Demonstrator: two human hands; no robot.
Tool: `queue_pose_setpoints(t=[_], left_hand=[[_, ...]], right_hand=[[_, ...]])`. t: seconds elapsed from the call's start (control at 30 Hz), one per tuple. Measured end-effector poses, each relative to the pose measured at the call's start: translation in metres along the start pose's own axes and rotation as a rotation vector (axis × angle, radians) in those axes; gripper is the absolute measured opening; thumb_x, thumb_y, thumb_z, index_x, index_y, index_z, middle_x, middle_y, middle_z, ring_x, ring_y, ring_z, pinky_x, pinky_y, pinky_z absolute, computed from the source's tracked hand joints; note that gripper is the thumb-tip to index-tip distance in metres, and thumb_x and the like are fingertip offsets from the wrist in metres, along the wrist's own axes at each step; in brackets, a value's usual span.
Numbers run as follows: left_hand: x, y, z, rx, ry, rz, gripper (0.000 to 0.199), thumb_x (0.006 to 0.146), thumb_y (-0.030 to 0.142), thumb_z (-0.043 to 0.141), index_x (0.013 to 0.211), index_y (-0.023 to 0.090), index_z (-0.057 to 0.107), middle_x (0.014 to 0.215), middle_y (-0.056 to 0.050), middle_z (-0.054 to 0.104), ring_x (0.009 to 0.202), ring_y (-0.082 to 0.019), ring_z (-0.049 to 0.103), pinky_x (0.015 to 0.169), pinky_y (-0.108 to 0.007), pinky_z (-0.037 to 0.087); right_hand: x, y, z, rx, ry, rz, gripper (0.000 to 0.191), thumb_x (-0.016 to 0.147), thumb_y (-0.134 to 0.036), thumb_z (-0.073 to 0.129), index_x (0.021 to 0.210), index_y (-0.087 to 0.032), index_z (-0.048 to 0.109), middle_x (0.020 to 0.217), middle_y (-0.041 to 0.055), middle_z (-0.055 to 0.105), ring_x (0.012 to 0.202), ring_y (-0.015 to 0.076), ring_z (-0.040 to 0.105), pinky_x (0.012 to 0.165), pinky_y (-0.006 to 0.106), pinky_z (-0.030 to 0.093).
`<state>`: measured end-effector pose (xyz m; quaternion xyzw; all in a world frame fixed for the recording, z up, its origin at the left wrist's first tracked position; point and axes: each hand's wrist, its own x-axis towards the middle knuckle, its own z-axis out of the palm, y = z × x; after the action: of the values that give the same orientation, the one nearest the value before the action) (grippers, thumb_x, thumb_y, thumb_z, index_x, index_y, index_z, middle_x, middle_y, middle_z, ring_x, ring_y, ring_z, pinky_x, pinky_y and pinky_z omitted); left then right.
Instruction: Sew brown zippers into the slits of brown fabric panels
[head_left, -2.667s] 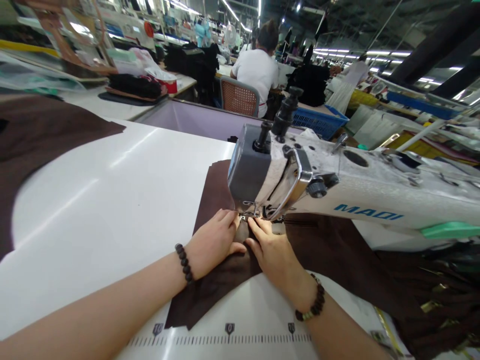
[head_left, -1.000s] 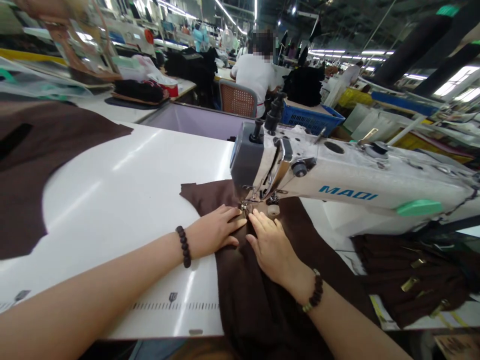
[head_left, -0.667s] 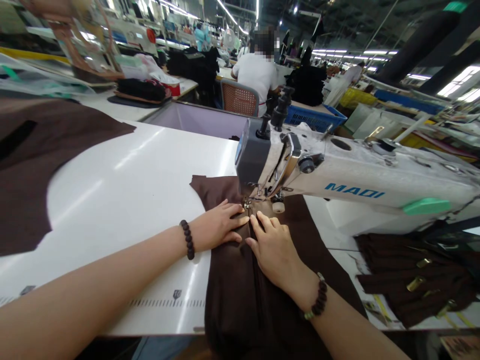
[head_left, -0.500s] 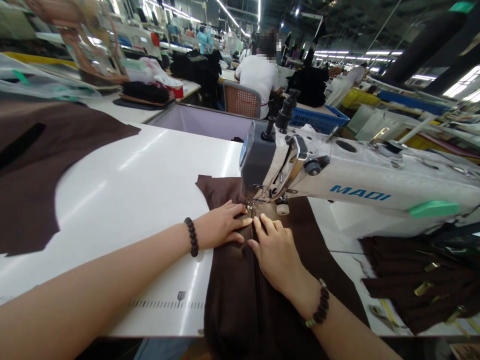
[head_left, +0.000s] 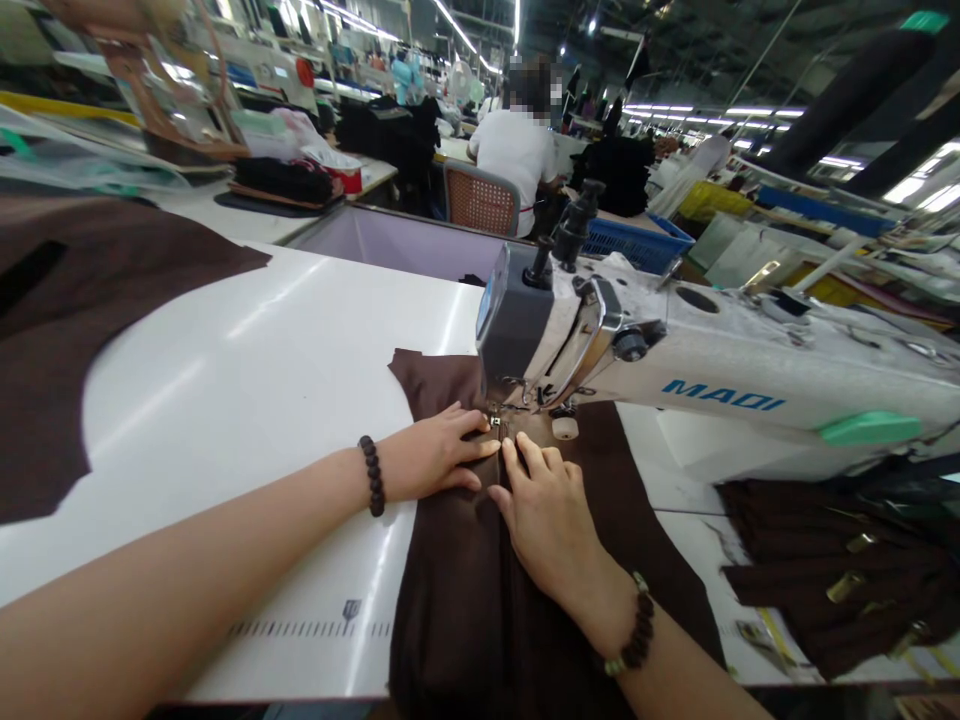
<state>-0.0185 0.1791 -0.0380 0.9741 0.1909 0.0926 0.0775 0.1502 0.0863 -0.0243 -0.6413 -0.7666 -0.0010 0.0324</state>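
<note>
Dark brown fabric [head_left: 450,590] lies under the presser foot of a white sewing machine [head_left: 720,350] and hangs over the table's front edge. My left hand [head_left: 439,450] rests on the fabric left of a lengthwise seam, its fingers spread and their tips close to the presser foot [head_left: 495,420]. On the seam's right side my right hand [head_left: 551,505] lies with fingers apart, pressing the cloth just in front of the foot. Both hands are open and flat, wearing dark beaded bracelets. The needle tip is too small to make out.
Another brown piece [head_left: 120,290] lies on the white table [head_left: 247,400] at left. Brown pieces with metal zipper pulls [head_left: 817,560] are stacked at right. Behind are a lilac bin [head_left: 405,245], a blue basket [head_left: 637,240] and a seated person [head_left: 514,155] in white.
The view has shifted slightly. Both hands remain on the fabric beside the seam, with nearly the same pose near the presser foot.
</note>
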Motion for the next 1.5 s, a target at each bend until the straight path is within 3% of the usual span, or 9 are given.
queue_pose_setpoints(t=[0.23,0.4,0.57,0.8,1.0,1.17,1.27,1.4,1.5], left_hand=[[0.0,0.005,-0.002,-0.018,-0.023,-0.066,0.039,0.084,0.03,0.058,0.118,0.012,0.056,0.117,-0.017,0.05,0.107,-0.03,0.051,0.097,-0.048,0.038],[-0.032,0.046,-0.028,-0.226,-0.101,-0.027,0.024,0.084,0.032,0.059,0.1,0.016,0.065,0.114,-0.01,0.058,0.105,-0.022,0.056,0.097,-0.033,0.041],[-0.073,0.085,-0.039,-0.43,-0.205,0.089,0.043,0.076,0.039,0.066,0.115,0.023,0.056,0.116,-0.006,0.059,0.115,-0.022,0.051,0.109,-0.04,0.024],[-0.086,0.117,-0.023,-0.396,0.1,0.049,0.021,0.086,0.009,0.04,0.091,0.02,0.058,0.09,-0.004,0.064,0.087,-0.016,0.058,0.095,-0.033,0.04],[-0.056,0.126,-0.054,-0.641,0.434,-0.174,0.018,0.087,0.014,0.041,0.08,0.016,0.058,0.075,-0.002,0.062,0.066,-0.01,0.058,0.058,-0.017,0.044],[-0.021,0.136,-0.065,-0.521,0.491,-0.132,0.023,0.089,0.019,0.041,0.074,0.015,0.058,0.068,-0.001,0.061,0.064,-0.011,0.058,0.06,-0.02,0.045],[-0.02,0.137,-0.066,-0.444,0.58,-0.108,0.016,0.091,0.019,0.042,0.086,0.015,0.056,0.083,-0.004,0.062,0.079,-0.013,0.059,0.07,-0.023,0.048],[-0.043,0.136,-0.05,-0.122,0.719,-0.152,0.015,0.089,0.016,0.046,0.103,0.017,0.049,0.105,-0.009,0.053,0.095,-0.017,0.053,0.081,-0.029,0.046],[-0.057,0.141,-0.024,0.067,0.557,-0.096,0.013,0.09,0.013,0.041,0.097,0.016,0.051,0.089,-0.005,0.053,0.074,-0.014,0.052,0.065,-0.026,0.044]], right_hand=[[0.004,0.009,-0.003,0.102,0.005,-0.03,0.041,0.087,-0.03,0.05,0.126,-0.017,0.049,0.131,0.0106,0.047,0.113,0.0275,0.043,0.09,0.046,0.04],[-0.006,0.036,-0.007,0.402,0.008,-0.211,0.028,0.089,-0.015,0.045,0.111,-0.02,0.062,0.119,0.0058,0.056,0.111,0.0174,0.048,0.097,0.035,0.039],[-0.009,0.047,-0.006,0.424,-0.001,-0.366,0.034,0.088,-0.007,0.037,0.106,-0.019,0.063,0.118,0.005,0.058,0.112,0.0145,0.05,0.101,0.035,0.037],[-0.046,0.031,-0.027,0.369,-0.064,-0.301,0.038,0.09,-0.019,0.041,0.126,-0.009,0.048,0.131,0.0131,0.047,0.126,0.0211,0.039,0.109,0.043,0.024],[-0.121,0.024,-0.047,0.661,-0.326,-0.422,0.101,0.067,-0.05,0.068,0.144,-0.017,0.011,0.143,0.0139,0.027,0.132,0.029,0.025,0.107,0.049,0.024],[-0.138,0.017,-0.034,0.627,-0.177,-0.21,0.072,0.081,-0.027,0.051,0.144,-0.019,0.016,0.142,0.0085,0.032,0.133,0.025,0.025,0.111,0.052,0.009],[-0.14,0.022,-0.023,0.626,-0.128,-0.086,0.049,0.087,-0.018,0.034,0.136,-0.022,0.037,0.136,0.0041,0.043,0.132,0.0206,0.03,0.11,0.048,0.021],[-0.14,0.034,-0.015,0.797,-0.107,0.148,0.045,0.088,-0.034,0.039,0.129,-0.016,0.045,0.122,0.0077,0.055,0.118,0.0214,0.048,0.1,0.039,0.041],[-0.136,0.037,-0.02,0.956,-0.151,0.289,0.045,0.085,-0.047,0.046,0.115,-0.015,0.057,0.106,0.0074,0.063,0.104,0.0225,0.057,0.096,0.037,0.044]])
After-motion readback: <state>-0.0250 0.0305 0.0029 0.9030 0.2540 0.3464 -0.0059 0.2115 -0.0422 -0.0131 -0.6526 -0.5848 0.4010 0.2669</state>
